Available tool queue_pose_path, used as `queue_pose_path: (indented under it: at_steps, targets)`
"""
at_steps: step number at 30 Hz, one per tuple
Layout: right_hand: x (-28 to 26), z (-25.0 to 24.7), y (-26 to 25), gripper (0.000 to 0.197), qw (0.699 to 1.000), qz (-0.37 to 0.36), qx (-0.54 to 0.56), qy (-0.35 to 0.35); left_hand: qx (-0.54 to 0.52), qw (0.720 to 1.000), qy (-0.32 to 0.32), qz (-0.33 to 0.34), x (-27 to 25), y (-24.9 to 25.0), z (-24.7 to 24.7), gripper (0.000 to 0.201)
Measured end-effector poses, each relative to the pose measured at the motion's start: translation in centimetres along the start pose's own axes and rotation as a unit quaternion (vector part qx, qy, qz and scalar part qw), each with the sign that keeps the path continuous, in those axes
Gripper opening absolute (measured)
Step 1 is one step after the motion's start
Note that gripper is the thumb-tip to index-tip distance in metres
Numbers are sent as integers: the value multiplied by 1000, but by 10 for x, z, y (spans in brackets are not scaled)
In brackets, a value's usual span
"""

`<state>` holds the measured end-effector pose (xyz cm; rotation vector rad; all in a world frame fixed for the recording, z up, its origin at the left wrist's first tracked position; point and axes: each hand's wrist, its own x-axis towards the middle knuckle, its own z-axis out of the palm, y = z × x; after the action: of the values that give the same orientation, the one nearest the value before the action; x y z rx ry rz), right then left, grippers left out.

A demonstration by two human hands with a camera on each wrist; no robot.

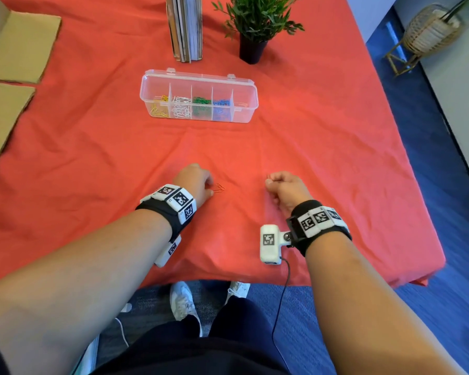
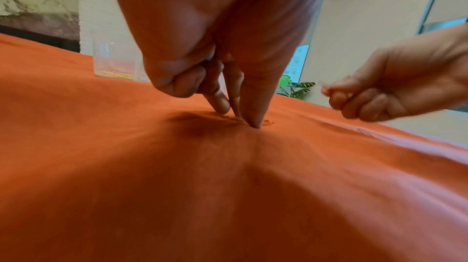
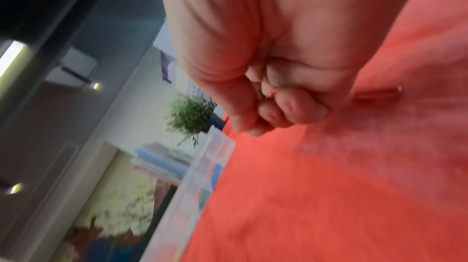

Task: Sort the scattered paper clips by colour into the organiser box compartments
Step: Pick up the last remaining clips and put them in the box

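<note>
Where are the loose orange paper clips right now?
In the head view, the orange paper clips lie on the red cloth just right of the left hand, between it and the right hand.

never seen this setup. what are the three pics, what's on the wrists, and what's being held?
There is no machine here: a person works with bare hands. The wide picture comes from a camera worn on the head, looking down. The other two come from a white camera strapped to each wrist, looking along the fingers. On the red cloth sits a clear box with paper clips sorted by colour, and upright books and a potted plant stand behind it. The left hand presses its fingertips to the cloth beside loose orange clips. The right hand is curled round another orange clip, just visible between its fingers.
</note>
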<state>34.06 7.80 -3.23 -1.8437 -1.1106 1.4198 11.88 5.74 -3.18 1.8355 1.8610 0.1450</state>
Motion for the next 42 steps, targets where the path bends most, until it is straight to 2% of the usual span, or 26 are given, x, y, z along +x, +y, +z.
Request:
queue_pose_path:
  at_steps: [2, 5, 7, 9, 11, 13, 14, 15, 16, 17, 18, 19, 24, 26, 27, 28, 29, 30, 31, 33, 36, 42]
  targets:
    - [-5, -17, -3, 20, 985, 48, 166, -20, 14, 1000, 6, 8, -1, 3, 3, 13]
    - [-15, -40, -7, 12, 931, 78, 349, -69, 15, 1000, 0, 13, -4, 7, 6, 11]
    - [-19, -48, -5, 10, 913, 82, 390, -85, 4, 1000, -14, 22, -5, 8, 7, 12]
    - [-20, -50, -2, 14, 917, 101, 378, -79, -36, 999, -14, 1, -5, 8, 6, 12]
    - [-18, -47, 0, 20, 935, 132, 326, -52, -80, 996, -6, -27, -4, 8, 3, 14]
    - [-12, -44, 3, 17, 966, 142, 217, -11, -115, 992, -11, -52, 0, 9, -1, 21]
    - [-8, -42, 5, 15, 985, 134, 111, 11, -128, 989, -16, -66, 1, 10, -4, 25]
    - [-5, -40, 6, 13, 992, 120, -41, 22, -139, 987, -20, -73, 2, 11, -6, 27]
    - [-4, -39, 8, 19, 974, 101, -202, 21, -148, 986, -24, -75, 2, 11, -6, 27]
    - [-3, -37, 10, 30, 939, 79, -334, 24, -155, 985, -27, -74, 3, 13, -7, 27]
    - [-4, -34, 11, 37, 910, 59, -409, 35, -159, 984, -30, -73, 4, 14, -7, 27]
    - [-7, -30, 12, 41, 897, 52, -437, 43, -158, 984, -31, -69, 4, 17, -7, 28]
    - [-5, -15, 17, 44, 873, 40, -485, 35, -102, 995, -20, -13, 5, 25, -2, 27]
    - [-5, -15, 10, 41, 877, 31, -478, 14, -54, 998, -18, 21, 5, 21, 2, 25]
    - [-5, -15, 7, 34, 889, 26, -458, 2, -30, 999, -25, 37, 5, 19, 5, 25]
    - [-5, -15, 5, 23, 916, 17, -401, -1, -8, 998, -31, 52, 4, 17, 7, 27]
    - [-7, -14, 1, 11, 955, 18, -298, -4, 7, 998, -32, 59, 3, 15, 8, 28]
    - [-7, -13, -2, 13, 984, 21, -176, -2, 14, 998, -26, 62, 3, 14, 8, 26]
    - [-6, -13, -5, 21, 998, 28, -61, -1, 18, 998, -18, 64, 2, 13, 9, 22]
    - [-7, -12, -15, 28, 993, 39, 106, -27, 20, 998, -13, 61, 1, 12, 10, 17]
    - [-9, -14, -37, 23, 960, 63, 258, -89, 26, 998, -31, 50, -1, 10, 8, 20]
    - [4, -18, -73, 18, 895, 117, 418, -100, 48, 996, -70, 32, 4, 0, 2, 28]
